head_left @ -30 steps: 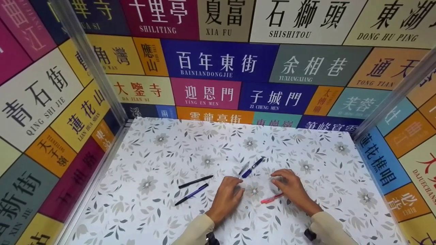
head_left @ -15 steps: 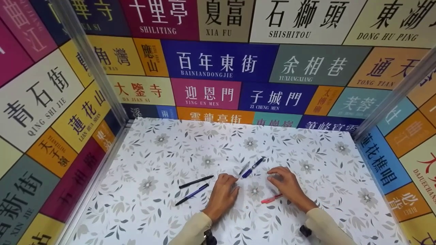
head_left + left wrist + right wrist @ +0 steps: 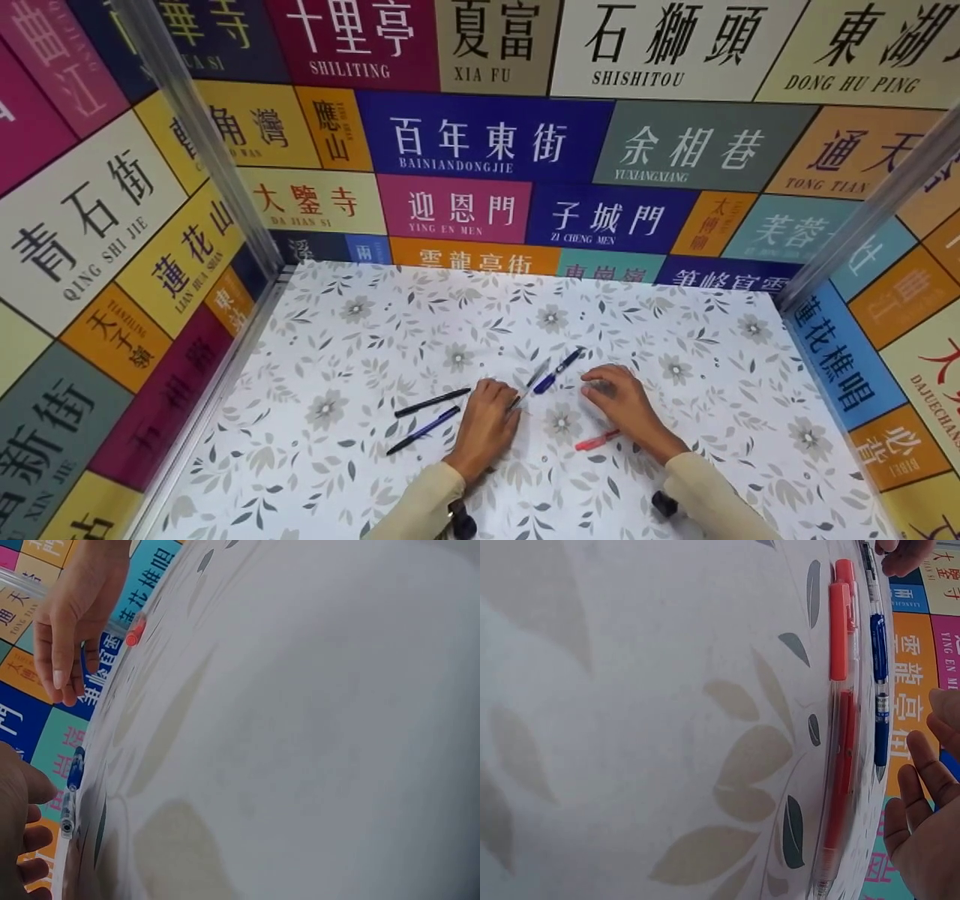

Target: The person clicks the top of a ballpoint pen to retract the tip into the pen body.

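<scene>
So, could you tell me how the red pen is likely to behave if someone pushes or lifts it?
The red pen will probably stay stiff when lifted, given its straight barrel. It looks slim, so likely light. Its rounded body might roll on the flat table, though the side clip could stop it.

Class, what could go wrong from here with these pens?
The right hand overlaps the red pen in the head view; lowering it might nudge that pen.
The clear pen and the blue pen beside it lie close together, so gripping one may shift the other.
The left hand is near the black pen and could brush it.
</scene>
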`<state>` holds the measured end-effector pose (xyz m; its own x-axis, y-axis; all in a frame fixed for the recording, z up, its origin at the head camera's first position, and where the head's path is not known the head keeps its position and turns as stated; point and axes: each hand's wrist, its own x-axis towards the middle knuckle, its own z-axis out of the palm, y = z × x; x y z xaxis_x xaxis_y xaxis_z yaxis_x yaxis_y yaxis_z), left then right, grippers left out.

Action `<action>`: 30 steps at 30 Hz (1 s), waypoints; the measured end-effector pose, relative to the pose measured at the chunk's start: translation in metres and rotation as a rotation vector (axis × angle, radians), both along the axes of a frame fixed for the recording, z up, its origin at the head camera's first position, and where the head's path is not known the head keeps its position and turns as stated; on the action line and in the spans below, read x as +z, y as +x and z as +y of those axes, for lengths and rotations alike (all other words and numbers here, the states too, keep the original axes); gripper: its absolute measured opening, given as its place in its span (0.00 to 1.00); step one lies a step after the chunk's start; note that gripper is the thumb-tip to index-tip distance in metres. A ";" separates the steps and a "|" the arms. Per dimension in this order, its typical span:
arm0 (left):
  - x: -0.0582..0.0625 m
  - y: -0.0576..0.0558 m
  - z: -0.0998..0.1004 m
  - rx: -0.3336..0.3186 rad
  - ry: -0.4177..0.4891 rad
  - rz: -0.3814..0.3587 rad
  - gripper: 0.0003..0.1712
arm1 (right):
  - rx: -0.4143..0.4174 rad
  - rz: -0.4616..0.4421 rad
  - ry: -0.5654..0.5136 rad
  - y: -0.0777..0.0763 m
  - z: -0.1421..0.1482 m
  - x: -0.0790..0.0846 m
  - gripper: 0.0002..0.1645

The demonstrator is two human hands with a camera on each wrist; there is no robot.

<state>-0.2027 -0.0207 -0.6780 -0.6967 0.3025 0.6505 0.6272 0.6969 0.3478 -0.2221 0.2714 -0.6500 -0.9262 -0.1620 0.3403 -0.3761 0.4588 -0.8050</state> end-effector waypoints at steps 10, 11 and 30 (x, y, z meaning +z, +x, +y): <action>-0.006 -0.003 -0.001 0.016 -0.057 -0.026 0.10 | 0.031 0.000 0.007 -0.009 -0.002 -0.005 0.08; -0.006 -0.004 -0.001 0.016 -0.055 -0.027 0.11 | 0.035 0.000 0.008 -0.010 -0.003 -0.005 0.09; -0.012 -0.007 0.002 0.028 -0.060 -0.041 0.12 | 0.035 -0.046 0.053 -0.031 -0.017 -0.007 0.10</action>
